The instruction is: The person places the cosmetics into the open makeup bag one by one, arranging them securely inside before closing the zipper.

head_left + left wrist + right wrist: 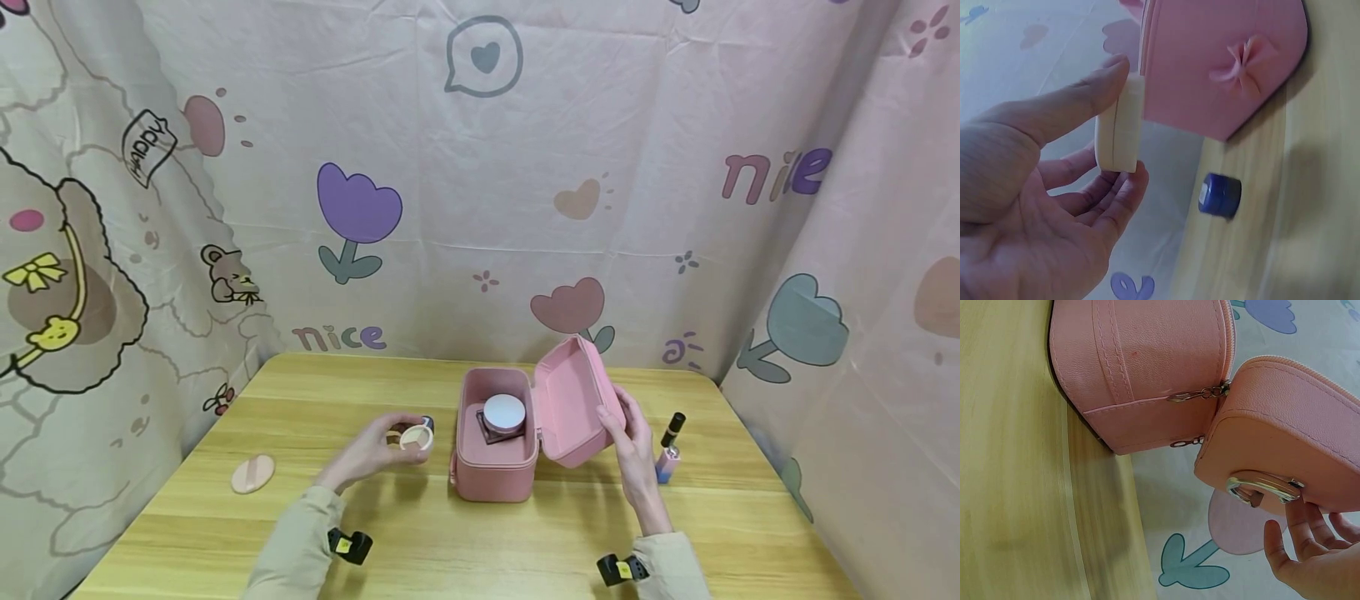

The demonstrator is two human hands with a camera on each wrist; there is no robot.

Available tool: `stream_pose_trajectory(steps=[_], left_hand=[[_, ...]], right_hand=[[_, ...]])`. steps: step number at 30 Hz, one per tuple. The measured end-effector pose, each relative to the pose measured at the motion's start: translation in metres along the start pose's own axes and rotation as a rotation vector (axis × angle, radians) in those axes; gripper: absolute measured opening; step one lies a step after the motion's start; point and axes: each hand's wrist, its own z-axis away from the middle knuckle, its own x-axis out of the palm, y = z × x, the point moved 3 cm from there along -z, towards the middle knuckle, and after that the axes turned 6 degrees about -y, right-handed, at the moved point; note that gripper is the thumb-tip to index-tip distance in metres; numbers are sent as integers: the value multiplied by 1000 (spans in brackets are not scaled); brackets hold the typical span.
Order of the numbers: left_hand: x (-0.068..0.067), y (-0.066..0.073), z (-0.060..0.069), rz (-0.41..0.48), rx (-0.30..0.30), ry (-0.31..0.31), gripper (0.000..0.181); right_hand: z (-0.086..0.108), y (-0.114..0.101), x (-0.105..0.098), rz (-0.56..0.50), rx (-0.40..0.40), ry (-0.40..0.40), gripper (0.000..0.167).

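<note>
Between thumb and fingertips, my left hand (pixel 375 450) pinches a small round cream compact (pixel 415 440) just left of the pink cosmetic case (pixel 495 482). A seam runs around the compact (pixel 1117 131) in the left wrist view. The case stands open, its lid (pixel 576 404) swung out to the right. My right hand (pixel 634 437) grips the lid's outer edge, thumb in front and fingers behind, close to its handle (pixel 1263 484). Inside the case, a white round compact (pixel 504 413) lies on a dark square item (pixel 490 435) that it partly covers.
A small blue jar (pixel 1220 195) stands on the table behind the left hand. Far left lies a beige powder puff (pixel 253 474). Right of the right hand are a black tube (pixel 673 428) and a pink-and-blue bottle (pixel 666 467). A printed curtain (pixel 450 275) hangs behind the table.
</note>
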Motion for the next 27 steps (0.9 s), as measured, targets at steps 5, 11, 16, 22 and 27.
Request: stream_pose_trajectory(steps=[5, 11, 16, 22, 27], left_hand=[[6, 11, -7, 5, 21, 19, 60], [13, 20, -16, 17, 43, 7, 58], [18, 29, -26, 12, 65, -4, 58], [26, 43, -38, -42, 80, -30, 57], [34, 54, -50, -74, 104, -61, 55]], right_hand=[[0, 0, 0, 1, -3, -1, 50], [-1, 1, 0, -5, -8, -4, 49], [0, 1, 0, -6, -8, -1, 49], [0, 0, 0, -5, -6, -1, 50], [0, 0, 0, -4, -6, -4, 50]])
